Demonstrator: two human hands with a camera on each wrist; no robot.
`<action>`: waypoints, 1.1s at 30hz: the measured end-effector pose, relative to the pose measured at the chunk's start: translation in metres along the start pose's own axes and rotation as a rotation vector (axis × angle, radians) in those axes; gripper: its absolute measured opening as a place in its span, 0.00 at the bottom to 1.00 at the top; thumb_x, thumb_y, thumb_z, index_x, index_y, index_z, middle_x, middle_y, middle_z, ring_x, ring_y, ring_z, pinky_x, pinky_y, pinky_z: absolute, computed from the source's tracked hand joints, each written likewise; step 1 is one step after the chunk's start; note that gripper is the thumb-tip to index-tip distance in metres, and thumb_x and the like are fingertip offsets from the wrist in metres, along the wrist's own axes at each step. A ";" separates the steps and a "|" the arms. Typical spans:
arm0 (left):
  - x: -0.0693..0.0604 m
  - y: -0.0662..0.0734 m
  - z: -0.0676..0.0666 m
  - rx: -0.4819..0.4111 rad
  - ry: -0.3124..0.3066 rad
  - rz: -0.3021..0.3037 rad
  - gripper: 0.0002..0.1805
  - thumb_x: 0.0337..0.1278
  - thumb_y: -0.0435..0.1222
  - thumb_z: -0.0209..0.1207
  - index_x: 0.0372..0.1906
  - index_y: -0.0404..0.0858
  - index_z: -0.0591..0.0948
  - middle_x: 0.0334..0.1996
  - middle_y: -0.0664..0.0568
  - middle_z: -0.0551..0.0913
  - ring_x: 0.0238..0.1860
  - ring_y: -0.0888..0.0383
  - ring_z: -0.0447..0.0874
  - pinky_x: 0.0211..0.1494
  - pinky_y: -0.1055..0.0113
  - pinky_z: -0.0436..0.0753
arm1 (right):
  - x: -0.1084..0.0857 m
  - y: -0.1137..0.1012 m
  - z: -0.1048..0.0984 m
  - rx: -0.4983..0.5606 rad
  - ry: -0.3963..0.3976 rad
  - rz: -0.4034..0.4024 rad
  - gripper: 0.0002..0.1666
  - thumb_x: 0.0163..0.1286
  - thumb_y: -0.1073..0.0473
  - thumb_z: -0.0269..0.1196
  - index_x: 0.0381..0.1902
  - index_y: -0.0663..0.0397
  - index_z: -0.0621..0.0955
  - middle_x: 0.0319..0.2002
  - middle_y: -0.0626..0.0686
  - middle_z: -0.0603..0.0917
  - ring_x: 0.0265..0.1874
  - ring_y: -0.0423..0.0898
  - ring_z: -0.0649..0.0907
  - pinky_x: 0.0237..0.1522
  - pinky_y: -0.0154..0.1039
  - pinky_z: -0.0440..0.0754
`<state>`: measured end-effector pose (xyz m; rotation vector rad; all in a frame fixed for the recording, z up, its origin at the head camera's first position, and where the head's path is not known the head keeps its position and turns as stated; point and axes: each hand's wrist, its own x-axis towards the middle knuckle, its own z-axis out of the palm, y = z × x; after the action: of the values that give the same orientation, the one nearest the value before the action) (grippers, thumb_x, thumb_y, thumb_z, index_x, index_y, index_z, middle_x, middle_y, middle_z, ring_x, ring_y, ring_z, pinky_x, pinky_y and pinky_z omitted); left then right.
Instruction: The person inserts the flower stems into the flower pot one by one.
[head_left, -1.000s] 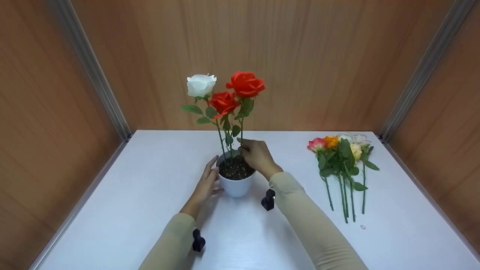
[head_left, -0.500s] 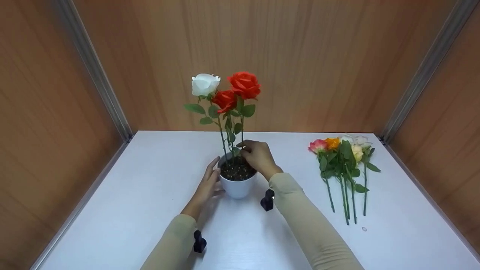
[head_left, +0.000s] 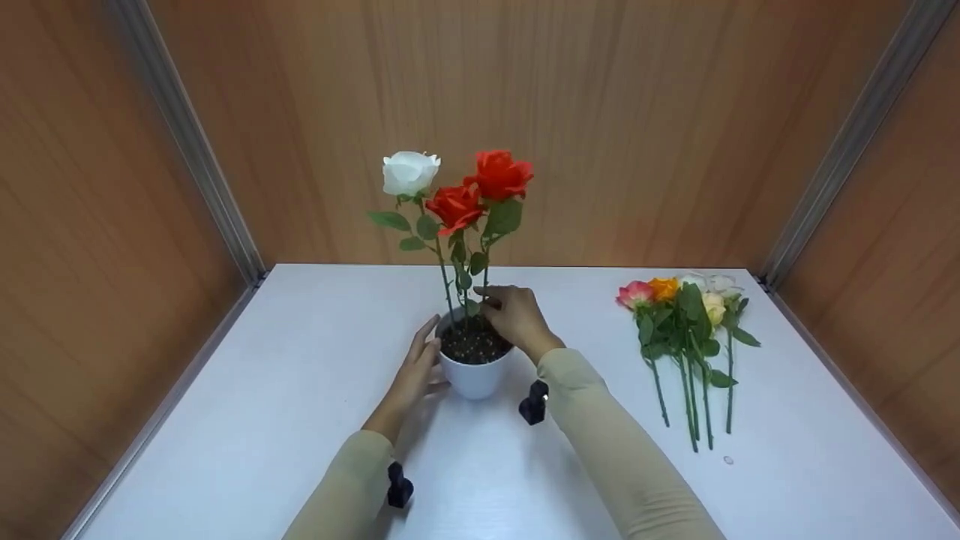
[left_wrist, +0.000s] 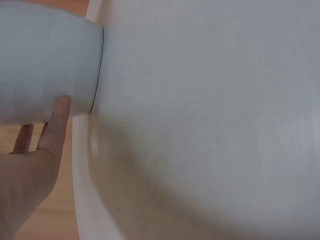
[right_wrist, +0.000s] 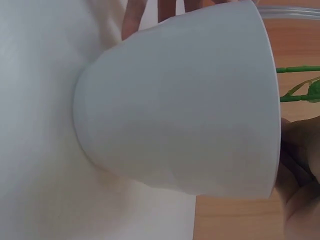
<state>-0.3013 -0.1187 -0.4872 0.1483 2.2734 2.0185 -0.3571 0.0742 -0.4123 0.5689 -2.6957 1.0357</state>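
In the head view a white pot [head_left: 474,379] of dark soil [head_left: 474,341] stands on the table, holding a white rose [head_left: 410,173] and a red rose [head_left: 456,208]. My right hand [head_left: 517,319] pinches the lower stem of a second, taller red rose [head_left: 501,176] just above the soil at the pot's right rim. Where that stem ends is hidden by the hand. My left hand [head_left: 411,371] rests against the pot's left side, fingers spread and fairly straight. In the left wrist view a fingertip [left_wrist: 62,102] touches the pot wall.
Several loose roses [head_left: 686,322], pink, orange, white and yellow, lie at the right of the white table [head_left: 300,390], stems toward me. A small clear ring-like bit [head_left: 728,460] lies near their stem ends. Wood-grain panels [head_left: 585,112] enclose the back and sides.
The taller red rose's head swings slightly left, then back right, and turns, while my right hand stays on its stem. The white rose shifts a little right. My left hand stays at the pot.
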 end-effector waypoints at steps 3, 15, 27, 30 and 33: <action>0.000 -0.001 -0.001 -0.001 -0.005 0.009 0.31 0.80 0.52 0.35 0.81 0.54 0.48 0.75 0.36 0.59 0.71 0.32 0.61 0.60 0.36 0.76 | -0.001 -0.003 0.001 0.008 -0.013 0.014 0.20 0.73 0.60 0.63 0.61 0.53 0.83 0.51 0.55 0.87 0.53 0.51 0.85 0.57 0.44 0.82; -0.001 0.001 0.001 0.003 -0.011 -0.001 0.32 0.79 0.54 0.36 0.81 0.56 0.48 0.76 0.37 0.57 0.72 0.32 0.61 0.61 0.36 0.76 | -0.003 -0.001 0.000 0.041 -0.025 0.041 0.23 0.73 0.54 0.64 0.63 0.53 0.80 0.54 0.55 0.85 0.55 0.51 0.84 0.61 0.44 0.79; -0.002 0.004 0.001 -0.012 -0.011 -0.009 0.31 0.79 0.52 0.36 0.81 0.54 0.48 0.75 0.35 0.58 0.72 0.32 0.60 0.59 0.36 0.77 | -0.008 0.005 -0.003 0.102 -0.025 0.060 0.26 0.72 0.53 0.65 0.64 0.58 0.79 0.50 0.55 0.87 0.51 0.50 0.86 0.57 0.44 0.82; 0.000 0.000 0.000 -0.011 -0.009 -0.007 0.31 0.79 0.53 0.36 0.81 0.55 0.49 0.75 0.37 0.59 0.71 0.32 0.61 0.59 0.37 0.78 | -0.011 0.006 -0.005 0.126 -0.027 0.061 0.26 0.72 0.53 0.65 0.64 0.58 0.79 0.49 0.55 0.87 0.51 0.50 0.86 0.56 0.44 0.83; 0.000 -0.001 0.000 -0.013 -0.007 0.000 0.31 0.80 0.53 0.35 0.81 0.55 0.49 0.75 0.36 0.59 0.71 0.32 0.62 0.59 0.37 0.77 | -0.013 0.007 -0.008 0.144 -0.026 0.050 0.26 0.71 0.54 0.66 0.64 0.57 0.79 0.49 0.54 0.88 0.49 0.49 0.86 0.53 0.42 0.84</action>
<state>-0.3009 -0.1187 -0.4879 0.1539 2.2555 2.0296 -0.3476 0.0877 -0.4145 0.5457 -2.6850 1.2521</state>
